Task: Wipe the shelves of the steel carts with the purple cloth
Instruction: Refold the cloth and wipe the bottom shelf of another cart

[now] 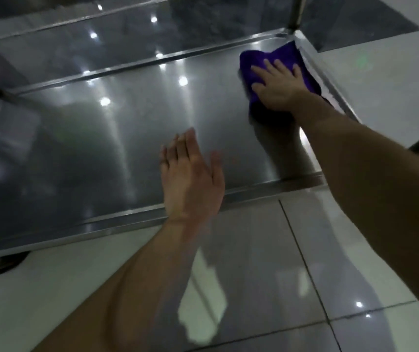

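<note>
Right hand point(279, 85), fingers spread, presses the purple cloth point(283, 55) into the shelf point(101, 148) at two o'clock, mid-wipe; left hand point(190, 179) open, empty. Next call: probably a sweep toward nine o'clock.

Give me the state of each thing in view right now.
steel shelf: shiny, reflecting lights.
purple cloth: bunched, lying on the shelf by its far right corner.
right hand: fingers spread, pressing on the cloth.
left hand: open, fingers straight, holding nothing, above the shelf's near edge.
</note>
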`<state>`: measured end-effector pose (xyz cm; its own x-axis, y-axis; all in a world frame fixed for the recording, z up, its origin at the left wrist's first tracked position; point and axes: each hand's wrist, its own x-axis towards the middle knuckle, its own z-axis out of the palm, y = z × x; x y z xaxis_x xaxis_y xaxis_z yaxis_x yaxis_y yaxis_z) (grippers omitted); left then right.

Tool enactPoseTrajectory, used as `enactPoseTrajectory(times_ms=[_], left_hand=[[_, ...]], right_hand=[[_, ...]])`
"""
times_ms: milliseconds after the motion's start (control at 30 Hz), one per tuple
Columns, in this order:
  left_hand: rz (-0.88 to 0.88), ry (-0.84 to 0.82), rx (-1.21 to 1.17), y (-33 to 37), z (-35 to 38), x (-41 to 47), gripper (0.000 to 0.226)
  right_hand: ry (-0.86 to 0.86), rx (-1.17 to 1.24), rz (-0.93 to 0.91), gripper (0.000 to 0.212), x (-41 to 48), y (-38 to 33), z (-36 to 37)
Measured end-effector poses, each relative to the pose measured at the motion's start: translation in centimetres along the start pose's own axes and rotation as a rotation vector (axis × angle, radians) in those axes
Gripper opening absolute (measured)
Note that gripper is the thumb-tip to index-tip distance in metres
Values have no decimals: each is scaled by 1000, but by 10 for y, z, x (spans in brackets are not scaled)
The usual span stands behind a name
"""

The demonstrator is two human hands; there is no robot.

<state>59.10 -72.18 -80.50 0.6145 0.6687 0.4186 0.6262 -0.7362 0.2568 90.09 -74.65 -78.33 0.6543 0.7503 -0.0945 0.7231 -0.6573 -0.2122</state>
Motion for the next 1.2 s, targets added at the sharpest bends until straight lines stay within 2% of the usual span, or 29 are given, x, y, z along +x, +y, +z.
enactPoseTrajectory(times_ms=[100,233,367,467,600,800,900,1033,1200], left_hand=[[16,31,-21,3,-1,1,66],[-10,57,-93,2,-1,0,65],[-65,68,-148,2,-7,1,65],[-105,109,-251,2,-15,0,59],[-220,178,-397,-21,-36,7,53],[-199,92,104,-160,-73,12,62],[-290,48,176,-203,-78,-3,67],[-321,26,153,-207,-72,-7,71],[-315,52,139,-204,-68,-6,70]], right_hand=[[-43,15,-51,63,40,-51,3],[-99,14,-285,59,14,-113,16],[-115,28,-464,56,-65,-106,26],[-114,20,-514,55,-134,-81,27],[-128,-28,-522,59,-186,-55,20],[-110,-7,-430,60,-170,-51,20],[-52,45,-331,58,-134,-51,21],[-14,44,-195,57,-54,-67,17],[-62,26,-185,61,45,-138,20]])
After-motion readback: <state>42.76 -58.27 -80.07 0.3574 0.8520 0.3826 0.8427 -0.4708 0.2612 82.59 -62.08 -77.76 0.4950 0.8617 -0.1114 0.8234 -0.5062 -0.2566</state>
